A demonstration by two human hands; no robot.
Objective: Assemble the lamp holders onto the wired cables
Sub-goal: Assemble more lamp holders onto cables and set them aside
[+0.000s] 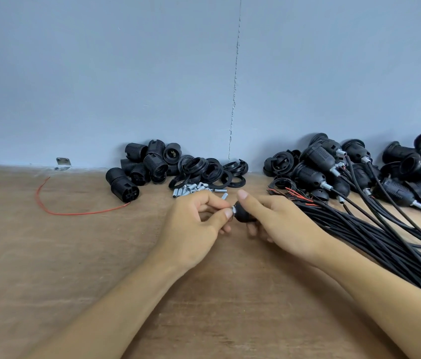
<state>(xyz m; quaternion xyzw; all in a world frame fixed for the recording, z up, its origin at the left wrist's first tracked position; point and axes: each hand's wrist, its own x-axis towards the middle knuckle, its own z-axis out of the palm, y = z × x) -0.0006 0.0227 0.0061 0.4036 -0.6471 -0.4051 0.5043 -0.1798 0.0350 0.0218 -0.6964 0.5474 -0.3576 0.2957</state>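
Two bare forearms are reaching in from 6 o'clock over a brown wooden table [49,255], its grain running left to right and its surface looking scuffed and pale in streaks. At the centre, the left hand [194,229] is pinching a small silver nipple [232,210] between thumb and forefinger, the other fingers curling under. The right hand [276,224] is gripping a black cap [243,215], thumb lying on top and fingers wrapping beneath; nipple and cap are touching where the two hands are meeting. At 3 o'clock, a thick bundle of black cables [375,234] is fanning across the table toward 4 o'clock, red wire tips showing at both ends. At 9 o'clock, well apart from the hands, a loose red wire [75,213] is lying in a curve. Just beyond the hands at 12 o'clock, a scatter of silver nipples [194,189] is lying beside a heap of black rings [209,172], and left of those, at 11 o'clock, black lamp holders [147,164] are piling against the wall. At 2 o'clock, a pile of finished holders [333,164] with cables attached is resting along the wall. At 10 o'clock a small metal bracket [63,164] is sitting where table and wall are meeting. A blue-grey wall [100,73] is filling the far view, a thin vertical crack [235,81] running down it at 12 o'clock.
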